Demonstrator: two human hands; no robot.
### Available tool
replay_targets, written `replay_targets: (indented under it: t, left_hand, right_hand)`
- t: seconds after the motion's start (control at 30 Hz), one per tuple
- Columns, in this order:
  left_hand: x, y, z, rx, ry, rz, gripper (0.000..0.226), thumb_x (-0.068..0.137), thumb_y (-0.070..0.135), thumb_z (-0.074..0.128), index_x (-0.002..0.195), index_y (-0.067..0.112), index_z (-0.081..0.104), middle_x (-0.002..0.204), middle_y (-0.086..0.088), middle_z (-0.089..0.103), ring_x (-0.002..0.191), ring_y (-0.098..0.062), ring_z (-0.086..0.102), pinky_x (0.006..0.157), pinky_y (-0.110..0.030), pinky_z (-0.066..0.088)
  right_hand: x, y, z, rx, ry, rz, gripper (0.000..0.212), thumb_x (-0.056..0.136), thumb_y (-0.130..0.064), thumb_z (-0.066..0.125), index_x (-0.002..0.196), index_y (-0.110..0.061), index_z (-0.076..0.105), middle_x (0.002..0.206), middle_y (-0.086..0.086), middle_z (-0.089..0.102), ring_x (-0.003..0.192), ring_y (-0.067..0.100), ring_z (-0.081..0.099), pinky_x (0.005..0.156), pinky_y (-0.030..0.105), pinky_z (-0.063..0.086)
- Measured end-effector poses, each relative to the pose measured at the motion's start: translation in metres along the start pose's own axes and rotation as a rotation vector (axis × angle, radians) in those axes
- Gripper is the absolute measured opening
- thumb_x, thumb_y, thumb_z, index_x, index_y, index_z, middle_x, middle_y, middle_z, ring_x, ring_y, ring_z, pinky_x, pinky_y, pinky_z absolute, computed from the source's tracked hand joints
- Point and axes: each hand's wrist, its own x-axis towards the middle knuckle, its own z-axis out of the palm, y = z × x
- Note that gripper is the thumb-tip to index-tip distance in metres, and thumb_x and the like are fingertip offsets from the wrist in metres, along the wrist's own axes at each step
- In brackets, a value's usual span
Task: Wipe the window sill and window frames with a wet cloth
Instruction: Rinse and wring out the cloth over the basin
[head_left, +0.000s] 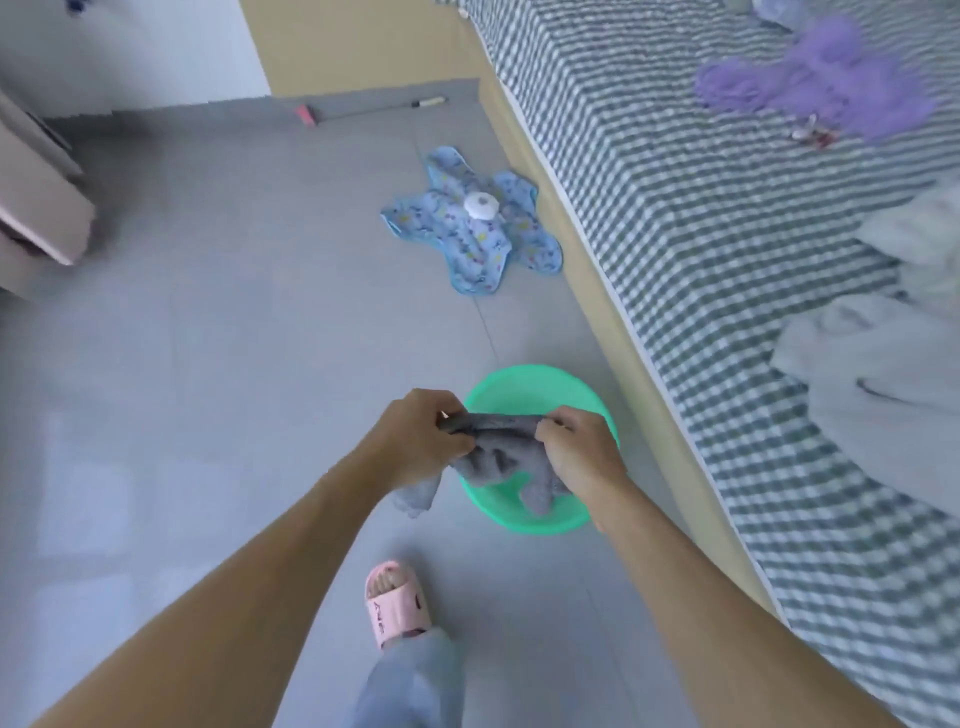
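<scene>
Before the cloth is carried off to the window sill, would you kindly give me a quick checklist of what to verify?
1. Both hands grip the grey cloth: left hand, right hand: ok.
2. Cloth held over the green basin: mostly; its left end hangs outside: not ok.
3. Cloth wrung enough: cannot tell.
4. Water left in basin: cannot tell.
5. Floor path: blue star-shaped mat lies ahead: not ok.

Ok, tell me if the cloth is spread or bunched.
Bunched: both hands grip the grey cloth twisted between them above the green basin.
</scene>
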Motion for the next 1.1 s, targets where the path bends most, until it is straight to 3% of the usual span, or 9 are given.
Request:
replay_targets:
  t: [0.1,0.3,0.43,0.53,0.63,0.8,0.97,1.03,1.1]
  left_hand:
    - [0.072,-0.003,0.032,0.048,-0.040,0.014,0.016,0.085,0.012,0.058,0.093,0.022,0.066,0.087,-0.007,0.070,0.079,-0.023,0.065,0.061,-0.027,0.047]
    - [0.234,-0.037,0.143,0.167,0.024,0.181,0.029,0.088,0.004,0.051,0.098,0.025,0.070,0.078,0.003,0.063,0.071,-0.019,0.055,0.061,-0.030,0.041]
    - [0.304,-0.098,0.227,0.394,0.102,0.321,0.040,0.092,0.006,0.052,0.121,0.030,0.066,0.119,0.003,0.063,0.108,-0.024,0.052,0.080,-0.035,0.044]
    - [0.349,-0.148,0.288,0.511,-0.089,0.245,0.045,0.092,0.024,0.056,0.135,0.036,0.054,0.151,0.003,0.037,0.134,-0.023,0.033,0.103,-0.039,0.041]
    - [0.378,-0.186,0.338,0.464,-0.019,0.139,0.047,0.096,0.031,0.048,0.143,0.027,0.045,0.158,-0.001,0.025,0.143,-0.025,0.019,0.113,-0.042,0.032]
    - [0.413,-0.221,0.382,0.593,0.227,0.023,0.062,0.100,0.048,0.026,0.156,0.031,0.005,0.165,0.000,-0.004,0.150,-0.027,-0.011,0.118,-0.055,-0.003]
    - [0.444,-0.244,0.407,0.657,0.342,0.139,0.066,0.091,0.051,0.026,0.150,0.024,0.035,0.158,-0.012,0.030,0.143,-0.039,0.024,0.111,-0.064,0.014]
    - [0.448,-0.246,0.411,0.705,0.358,0.149,0.064,0.091,0.051,0.027,0.148,0.026,0.041,0.156,-0.012,0.034,0.142,-0.040,0.027,0.111,-0.063,0.016]
    - [0.448,-0.247,0.407,0.766,0.395,0.162,0.065,0.089,0.056,0.027,0.146,0.029,0.043,0.156,-0.014,0.033,0.143,-0.041,0.024,0.111,-0.063,0.014]
  right_hand:
    - [0.061,0.034,0.000,-0.020,0.056,0.008,0.023,0.084,-0.011,0.055,0.066,-0.024,0.059,0.075,-0.004,0.062,0.084,0.025,0.059,0.078,0.036,0.048]
    - [0.214,0.149,0.024,-0.084,0.133,-0.012,0.029,0.080,0.000,0.056,0.068,-0.025,0.065,0.064,-0.004,0.059,0.072,0.024,0.058,0.053,0.028,0.034]
    - [0.286,0.235,0.062,-0.109,0.152,-0.039,0.031,0.088,-0.002,0.052,0.101,-0.019,0.076,0.097,0.003,0.074,0.094,0.025,0.064,0.069,0.024,0.039]
    - [0.331,0.299,0.095,-0.221,0.019,-0.030,0.035,0.088,-0.008,0.052,0.119,-0.016,0.067,0.118,0.010,0.068,0.112,0.031,0.059,0.087,0.032,0.047]
    - [0.360,0.346,0.131,-0.318,0.074,-0.095,0.047,0.089,-0.013,0.054,0.136,-0.012,0.054,0.138,0.011,0.053,0.131,0.028,0.043,0.106,0.038,0.038]
    - [0.388,0.372,0.184,-0.585,0.283,-0.280,0.052,0.094,-0.036,0.050,0.145,-0.029,0.044,0.156,0.013,0.033,0.143,0.038,0.029,0.116,0.056,0.020]
    - [0.413,0.387,0.200,-0.699,0.180,-0.272,0.072,0.086,-0.049,0.001,0.156,-0.034,0.012,0.166,0.005,-0.002,0.151,0.034,-0.005,0.118,0.057,-0.008]
    - [0.419,0.394,0.197,-0.715,0.164,-0.342,0.074,0.086,-0.050,0.001,0.157,-0.031,0.012,0.165,0.003,-0.005,0.151,0.030,-0.008,0.119,0.054,-0.009]
    - [0.420,0.398,0.190,-0.734,0.227,-0.402,0.069,0.090,-0.051,0.017,0.154,-0.028,0.028,0.165,0.008,0.009,0.152,0.032,0.005,0.120,0.054,-0.003]
